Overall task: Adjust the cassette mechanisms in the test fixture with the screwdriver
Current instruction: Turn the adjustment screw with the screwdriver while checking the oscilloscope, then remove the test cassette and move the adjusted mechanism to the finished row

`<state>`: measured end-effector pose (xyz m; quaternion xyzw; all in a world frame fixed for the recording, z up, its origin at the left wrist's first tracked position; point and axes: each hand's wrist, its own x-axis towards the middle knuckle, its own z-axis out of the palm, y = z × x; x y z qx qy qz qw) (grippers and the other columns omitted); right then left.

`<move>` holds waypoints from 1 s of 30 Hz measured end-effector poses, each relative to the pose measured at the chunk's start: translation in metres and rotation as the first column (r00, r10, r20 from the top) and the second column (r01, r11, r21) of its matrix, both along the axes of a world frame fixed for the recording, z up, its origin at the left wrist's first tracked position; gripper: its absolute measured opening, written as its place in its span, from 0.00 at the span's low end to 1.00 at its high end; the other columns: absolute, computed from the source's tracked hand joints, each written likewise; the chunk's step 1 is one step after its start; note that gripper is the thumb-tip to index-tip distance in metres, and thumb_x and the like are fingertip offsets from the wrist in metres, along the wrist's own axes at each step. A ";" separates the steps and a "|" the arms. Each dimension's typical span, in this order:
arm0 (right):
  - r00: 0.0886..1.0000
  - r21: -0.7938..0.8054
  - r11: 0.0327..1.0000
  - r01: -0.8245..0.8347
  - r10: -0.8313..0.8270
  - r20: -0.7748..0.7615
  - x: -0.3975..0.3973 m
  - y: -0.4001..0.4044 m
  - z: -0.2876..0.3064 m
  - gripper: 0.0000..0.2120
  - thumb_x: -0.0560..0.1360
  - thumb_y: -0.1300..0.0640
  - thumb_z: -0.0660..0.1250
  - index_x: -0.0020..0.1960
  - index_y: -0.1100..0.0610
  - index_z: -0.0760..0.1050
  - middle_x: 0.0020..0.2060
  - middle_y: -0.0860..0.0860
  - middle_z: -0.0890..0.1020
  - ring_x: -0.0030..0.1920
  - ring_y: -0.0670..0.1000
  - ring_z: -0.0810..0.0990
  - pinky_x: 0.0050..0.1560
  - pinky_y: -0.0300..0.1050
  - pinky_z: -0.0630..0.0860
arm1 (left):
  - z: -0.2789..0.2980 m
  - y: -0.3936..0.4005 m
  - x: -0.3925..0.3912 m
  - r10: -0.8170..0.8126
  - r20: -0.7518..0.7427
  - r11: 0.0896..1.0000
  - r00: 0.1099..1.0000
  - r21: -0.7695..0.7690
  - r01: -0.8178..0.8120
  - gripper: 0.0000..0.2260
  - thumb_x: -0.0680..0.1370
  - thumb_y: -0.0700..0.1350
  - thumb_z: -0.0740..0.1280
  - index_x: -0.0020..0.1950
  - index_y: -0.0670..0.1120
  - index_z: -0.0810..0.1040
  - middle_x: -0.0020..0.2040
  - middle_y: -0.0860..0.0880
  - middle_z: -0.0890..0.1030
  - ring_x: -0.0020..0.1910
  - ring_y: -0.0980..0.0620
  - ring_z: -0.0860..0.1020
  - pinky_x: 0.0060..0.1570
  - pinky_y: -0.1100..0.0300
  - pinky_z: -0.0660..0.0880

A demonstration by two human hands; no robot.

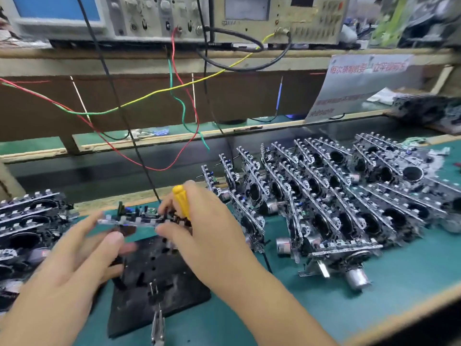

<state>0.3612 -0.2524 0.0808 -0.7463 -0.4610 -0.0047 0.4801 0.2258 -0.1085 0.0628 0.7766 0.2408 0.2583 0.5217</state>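
Two hands hold one cassette mechanism (pixel 139 217) above the black test fixture (pixel 154 278) near centre: left hand (pixel 74 260) pinching its left end, right hand (pixel 207 228) gripping its right end and the yellow-handled screwdriver (pixel 181 201); more mechanisms (pixel 336 196) crowd the green bench (pixel 374 278) at right.
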 end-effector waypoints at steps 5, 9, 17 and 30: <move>0.970 -0.038 0.980 0.194 -0.198 -0.142 0.013 -0.058 0.026 0.16 0.71 0.49 0.78 0.50 0.52 0.73 0.42 0.45 0.81 0.38 0.45 0.76 0.43 0.45 0.75 | 0.013 -0.049 0.054 -0.101 0.360 0.848 0.928 -0.457 0.269 0.27 0.63 0.47 0.76 0.62 0.54 0.78 0.45 0.52 0.87 0.41 0.48 0.87 0.32 0.60 0.81; 0.919 -0.054 0.930 0.365 -0.369 -0.140 0.042 -0.110 0.038 0.16 0.68 0.51 0.80 0.48 0.53 0.75 0.41 0.44 0.83 0.36 0.43 0.79 0.40 0.41 0.76 | 0.040 -0.105 0.106 -0.129 0.387 0.661 0.913 -0.653 0.370 0.28 0.64 0.42 0.67 0.65 0.50 0.73 0.46 0.47 0.85 0.47 0.40 0.86 0.36 0.57 0.83; 0.722 0.087 0.720 0.689 -0.692 0.004 0.142 -0.176 0.055 0.18 0.69 0.57 0.79 0.50 0.61 0.74 0.44 0.53 0.84 0.44 0.55 0.82 0.46 0.49 0.78 | 0.080 -0.183 0.220 -0.580 0.374 0.461 0.724 -0.583 0.670 0.23 0.83 0.57 0.56 0.73 0.46 0.71 0.68 0.44 0.78 0.69 0.46 0.75 0.71 0.46 0.69; 0.505 -0.311 0.443 0.841 -0.849 0.155 0.277 -0.216 0.013 0.18 0.72 0.56 0.77 0.55 0.62 0.73 0.53 0.60 0.82 0.56 0.62 0.80 0.46 0.48 0.70 | 0.042 -0.244 0.361 -0.659 0.161 0.459 0.734 -0.687 0.563 0.45 0.77 0.74 0.40 0.82 0.42 0.49 0.82 0.41 0.52 0.81 0.44 0.53 0.78 0.45 0.53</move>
